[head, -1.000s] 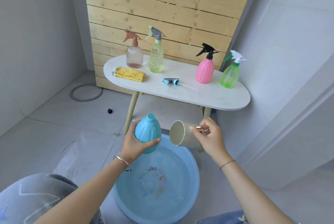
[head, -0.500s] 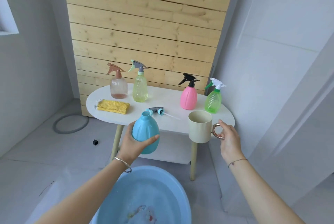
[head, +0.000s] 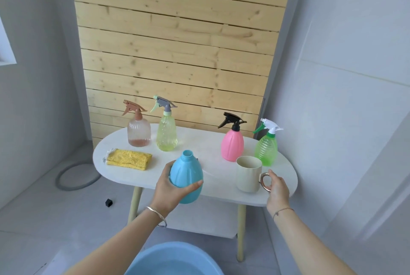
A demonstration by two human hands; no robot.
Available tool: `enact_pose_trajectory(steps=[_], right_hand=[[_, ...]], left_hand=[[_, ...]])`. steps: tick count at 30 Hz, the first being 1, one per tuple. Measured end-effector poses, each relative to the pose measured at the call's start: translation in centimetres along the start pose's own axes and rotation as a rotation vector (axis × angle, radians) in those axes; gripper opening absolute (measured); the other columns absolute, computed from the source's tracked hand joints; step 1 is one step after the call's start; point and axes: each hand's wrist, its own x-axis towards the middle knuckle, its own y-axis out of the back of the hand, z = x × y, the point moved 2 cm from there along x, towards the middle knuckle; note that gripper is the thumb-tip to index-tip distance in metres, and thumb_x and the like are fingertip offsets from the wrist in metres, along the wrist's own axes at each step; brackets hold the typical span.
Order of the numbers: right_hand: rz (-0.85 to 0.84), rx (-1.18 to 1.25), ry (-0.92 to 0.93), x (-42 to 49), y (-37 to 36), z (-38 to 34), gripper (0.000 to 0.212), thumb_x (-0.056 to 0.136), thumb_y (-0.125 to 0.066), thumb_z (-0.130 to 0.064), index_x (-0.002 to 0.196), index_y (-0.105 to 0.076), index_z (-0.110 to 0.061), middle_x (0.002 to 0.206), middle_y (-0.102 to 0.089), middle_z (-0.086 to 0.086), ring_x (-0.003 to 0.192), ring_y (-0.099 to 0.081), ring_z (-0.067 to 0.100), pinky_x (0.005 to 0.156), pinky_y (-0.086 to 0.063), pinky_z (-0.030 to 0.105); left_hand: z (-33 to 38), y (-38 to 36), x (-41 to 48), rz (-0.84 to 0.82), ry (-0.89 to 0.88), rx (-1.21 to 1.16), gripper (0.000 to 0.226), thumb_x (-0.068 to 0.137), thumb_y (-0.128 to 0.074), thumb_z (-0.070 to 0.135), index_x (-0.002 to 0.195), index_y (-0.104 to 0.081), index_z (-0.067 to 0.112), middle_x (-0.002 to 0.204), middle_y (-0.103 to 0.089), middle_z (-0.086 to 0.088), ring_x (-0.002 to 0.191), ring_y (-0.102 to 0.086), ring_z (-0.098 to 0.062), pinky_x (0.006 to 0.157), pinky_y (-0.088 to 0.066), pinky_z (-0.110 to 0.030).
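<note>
Blue bottle (head: 187, 178) gripped; cup (head: 247, 175) apparently held.

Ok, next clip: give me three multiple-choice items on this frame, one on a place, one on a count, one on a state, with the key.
1. Where is the cream mug?
A in a basin
B on the floor
C on the white table, in front of the green spray bottle

2. How many bottles on the table carry a spray head?
A two
B four
C six

3. The blue bottle held by the left hand is:
A upright, neck open, no spray head
B capped with a black head
C lying on its side

Key:
1 C, its base sits on the tabletop, with the right hand at its handle.
2 B, four stand there, each with a trigger head.
3 A, its bare neck ring points up.
</note>
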Motion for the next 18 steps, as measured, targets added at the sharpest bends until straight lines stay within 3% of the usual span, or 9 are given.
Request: enact_pose_trajectory(steps=[4,7,9,11,13,16,18], right_hand=[[-0.017,-0.069,-0.01,1.7,-0.5,0.8,0.029,0.091,-0.061,-0.025,0.069,-0.047,-0.01,0.073,-0.04,0.001,0.077,-0.037,0.019,0.06,-0.028,0.027],[-0.057,-0.148,-0.006,2.3,-0.6,1.1,0.021,0.093,-0.057,-0.024,0.094,-0.056,-0.004,0.098,-0.053,0.01,0.092,-0.043,0.022,0.078,-0.033,0.03],[-0.078,-0.205,-0.016,2.7,-0.4,1.2,0.028,0.093,-0.057,-0.025,0.105,-0.059,0.001,0.111,-0.057,0.019,0.096,-0.045,0.022,0.085,-0.036,0.034],[-0.091,-0.277,0.022,2.8,-0.1,1.1,0.034,0.093,-0.058,-0.025,0.109,-0.058,0.005,0.111,-0.057,0.022,0.094,-0.046,0.023,0.081,-0.038,0.033],[-0.066,-0.326,0.143,2.6,-0.1,0.6,0.031,0.089,-0.063,-0.025,0.108,-0.057,-0.001,0.11,-0.055,0.015,0.097,-0.05,0.025,0.077,-0.039,0.03],[-0.071,-0.369,0.488,1.2,-1.4,-1.0,0.029,0.083,-0.071,-0.019,0.105,-0.054,-0.012,0.11,-0.05,-0.002,0.11,-0.048,0.025,0.094,-0.04,0.035],[-0.124,-0.407,0.686,-0.6,-3.3,-2.2,0.028,0.08,-0.074,-0.015,0.1,-0.054,-0.016,0.1,-0.046,-0.017,0.106,-0.048,0.02,0.094,-0.04,0.033]], left_hand=[[-0.1,-0.5,1.5,-0.003,-0.015,0.007,0.093,0.038,-0.087,0.058,0.12,-0.05,0.032,0.11,-0.063,0.006,0.098,-0.064,-0.014,0.074,-0.055,-0.023],[-0.4,-0.7,2.2,0.018,-0.006,0.0,0.094,0.038,-0.086,0.059,0.12,-0.05,0.032,0.109,-0.063,0.006,0.098,-0.063,-0.012,0.072,-0.054,-0.022],[-0.7,-0.8,2.6,0.027,0.002,-0.012,0.095,0.038,-0.086,0.059,0.121,-0.05,0.031,0.11,-0.063,0.005,0.098,-0.063,-0.014,0.073,-0.054,-0.024],[-1.2,-0.9,2.8,0.034,0.014,-0.02,0.097,0.037,-0.087,0.059,0.121,-0.05,0.031,0.111,-0.063,0.004,0.1,-0.064,-0.016,0.075,-0.056,-0.028],[-1.4,-1.0,2.9,0.033,0.015,-0.014,0.097,0.037,-0.087,0.06,0.121,-0.05,0.031,0.111,-0.063,0.003,0.1,-0.063,-0.016,0.077,-0.057,-0.03],[-1.8,-0.9,3.2,0.018,0.007,0.014,0.097,0.037,-0.087,0.06,0.122,-0.049,0.031,0.111,-0.062,0.004,0.1,-0.063,-0.016,0.079,-0.057,-0.031],[-2.0,-0.7,3.3,0.009,-0.005,0.032,0.096,0.037,-0.086,0.061,0.121,-0.049,0.031,0.111,-0.062,0.005,0.099,-0.062,-0.014,0.079,-0.057,-0.032]])
